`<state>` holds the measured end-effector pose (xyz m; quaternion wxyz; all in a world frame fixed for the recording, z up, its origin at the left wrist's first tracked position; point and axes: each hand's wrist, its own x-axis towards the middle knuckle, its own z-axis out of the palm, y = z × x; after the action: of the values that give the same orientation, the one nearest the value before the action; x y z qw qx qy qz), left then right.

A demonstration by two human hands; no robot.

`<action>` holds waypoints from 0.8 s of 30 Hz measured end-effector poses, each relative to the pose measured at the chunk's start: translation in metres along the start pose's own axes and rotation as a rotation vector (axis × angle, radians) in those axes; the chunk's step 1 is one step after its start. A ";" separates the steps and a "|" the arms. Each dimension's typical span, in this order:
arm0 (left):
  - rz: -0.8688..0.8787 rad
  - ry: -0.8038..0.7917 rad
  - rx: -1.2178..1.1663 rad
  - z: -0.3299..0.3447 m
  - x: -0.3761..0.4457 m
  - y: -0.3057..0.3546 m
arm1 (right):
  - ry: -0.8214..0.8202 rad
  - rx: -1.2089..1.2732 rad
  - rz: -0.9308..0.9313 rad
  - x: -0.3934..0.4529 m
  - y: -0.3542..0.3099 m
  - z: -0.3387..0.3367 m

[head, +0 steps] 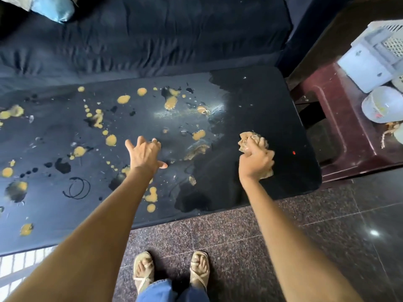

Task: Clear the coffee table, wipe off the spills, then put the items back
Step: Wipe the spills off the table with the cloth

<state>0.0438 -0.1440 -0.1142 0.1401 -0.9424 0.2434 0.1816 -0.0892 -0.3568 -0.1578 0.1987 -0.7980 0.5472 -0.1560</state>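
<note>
The black coffee table (301, 175) fills the middle of the head view. Yellow-orange spills (170, 102) and dark wet blotches (62, 166) speckle its left and centre; the right end looks dark and smear-free. My right hand (255, 161) is shut on a crumpled tan cloth (250, 139), which presses on the tabletop at the right. My left hand (146, 154) rests on the table near the middle, fingers spread, holding nothing. A smeared patch (197, 150) lies between the two hands.
A dark blue sofa (152, 35) runs along the table's far side, with a light blue cushion (53, 7) at top left. A maroon stool (349, 136) at right carries white containers (383, 103). My sandalled feet (172, 271) stand on the speckled floor.
</note>
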 end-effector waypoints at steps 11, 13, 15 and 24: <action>0.056 0.043 -0.021 -0.010 0.003 -0.013 | -0.225 -0.117 -0.725 0.008 -0.023 0.003; 0.055 0.081 -0.089 -0.012 0.007 -0.022 | -0.118 -0.047 -0.285 0.012 -0.036 0.011; 0.049 0.125 -0.161 -0.013 0.012 -0.031 | -0.082 -0.056 -0.003 -0.008 -0.064 0.020; -0.020 0.100 -0.496 -0.020 0.067 -0.073 | -0.261 -0.039 -1.061 -0.056 -0.078 0.047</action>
<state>0.1410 -0.1169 -0.1110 -0.1057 -0.9581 0.1889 0.1877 -0.0240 -0.2724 -0.1628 0.1441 -0.9808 0.0431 -0.1241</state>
